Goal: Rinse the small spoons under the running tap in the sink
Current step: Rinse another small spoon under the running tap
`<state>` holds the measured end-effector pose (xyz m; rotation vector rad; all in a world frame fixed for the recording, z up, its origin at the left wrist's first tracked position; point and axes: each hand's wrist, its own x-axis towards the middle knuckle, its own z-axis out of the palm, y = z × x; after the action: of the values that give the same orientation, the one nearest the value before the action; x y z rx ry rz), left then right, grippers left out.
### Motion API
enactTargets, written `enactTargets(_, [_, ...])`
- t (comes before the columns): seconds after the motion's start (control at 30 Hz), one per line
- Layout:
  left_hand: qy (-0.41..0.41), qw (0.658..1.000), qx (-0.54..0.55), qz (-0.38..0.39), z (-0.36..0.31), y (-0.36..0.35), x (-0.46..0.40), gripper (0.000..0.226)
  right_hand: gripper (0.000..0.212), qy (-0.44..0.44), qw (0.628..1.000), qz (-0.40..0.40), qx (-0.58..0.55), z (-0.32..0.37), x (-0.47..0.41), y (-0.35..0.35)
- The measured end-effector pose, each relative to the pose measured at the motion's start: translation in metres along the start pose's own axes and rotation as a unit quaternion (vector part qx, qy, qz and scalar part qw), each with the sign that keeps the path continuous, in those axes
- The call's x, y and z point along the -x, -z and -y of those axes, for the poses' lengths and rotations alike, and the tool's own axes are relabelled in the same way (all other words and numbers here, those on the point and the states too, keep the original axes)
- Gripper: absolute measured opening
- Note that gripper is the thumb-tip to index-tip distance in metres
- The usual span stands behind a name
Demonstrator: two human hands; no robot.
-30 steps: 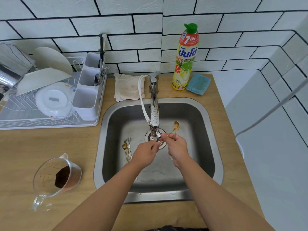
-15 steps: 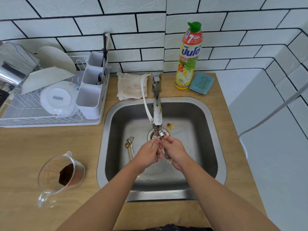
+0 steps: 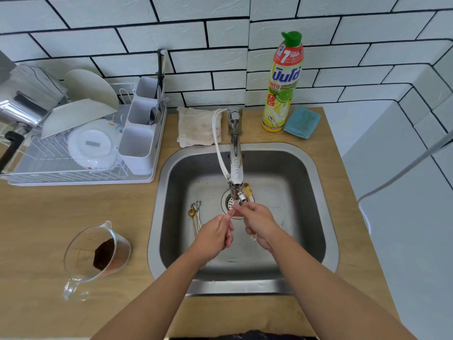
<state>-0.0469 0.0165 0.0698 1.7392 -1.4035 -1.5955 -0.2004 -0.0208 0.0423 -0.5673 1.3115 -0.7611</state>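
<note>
Right now both hands are over the sink, just under the end of the tap. The right hand has its fingers curled round a gold spoon, whose round end sticks up beside the tap's tip, while its other end pokes out below the hand. The left hand is close beside it, with the thumb and first finger pinched together on something thin near the water; it is too small to tell what that is. The two hands almost touch at the fingertips.

More small spoons lie in a bunch on the sink floor, just left of the drain. Some are silver and one is gold.

On the wooden bench left of the sink sits a clear measuring jug with something dark brown inside. Behind it is a white drying rack with plates, a bowl and a cutlery holder. Behind the sink lies a folded cloth. To the right of the tap stands a tall yellow dish soap bottle, and a blue sponge lies just beside it
</note>
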Motion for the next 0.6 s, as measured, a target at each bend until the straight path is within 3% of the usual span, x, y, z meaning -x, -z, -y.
enactTargets(0.1, [0.005, 0.999, -0.031, -0.014, 0.0, 0.0, 0.0, 0.047, 0.024, -0.004, 0.997, -0.055, -0.061, -0.004, -0.007, 0.001])
enactTargets(0.17, [0.029, 0.999, -0.035, -0.025, -0.001, 0.0, 0.001, 0.052, 0.013, -0.015, 0.999, -0.002, -0.028, -0.011, -0.003, -0.003])
enactTargets(0.23, [0.085, 0.996, -0.02, -0.014, -0.003, 0.001, 0.002, 0.058, 0.016, -0.024, 0.998, 0.058, -0.001, -0.015, 0.002, -0.002])
enactTargets(0.37, [0.187, 0.979, 0.079, 0.023, -0.01, 0.002, 0.0, 0.053, 0.025, -0.027, 0.999, 0.012, -0.029, -0.007, -0.005, 0.01])
enactTargets(0.43, [0.21, 0.971, 0.116, 0.015, -0.013, 0.001, -0.002, 0.052, 0.021, -0.025, 0.999, 0.03, -0.012, -0.009, -0.003, 0.004])
enactTargets(0.53, [0.205, 0.973, 0.109, 0.014, -0.013, -0.001, -0.002, 0.053, 0.013, -0.022, 0.997, 0.075, 0.022, -0.015, 0.003, -0.005])
enactTargets(0.6, [0.177, 0.981, 0.079, 0.019, -0.011, 0.0, 0.0, 0.05, 0.014, -0.021, 0.998, 0.048, 0.037, -0.009, 0.001, -0.003])
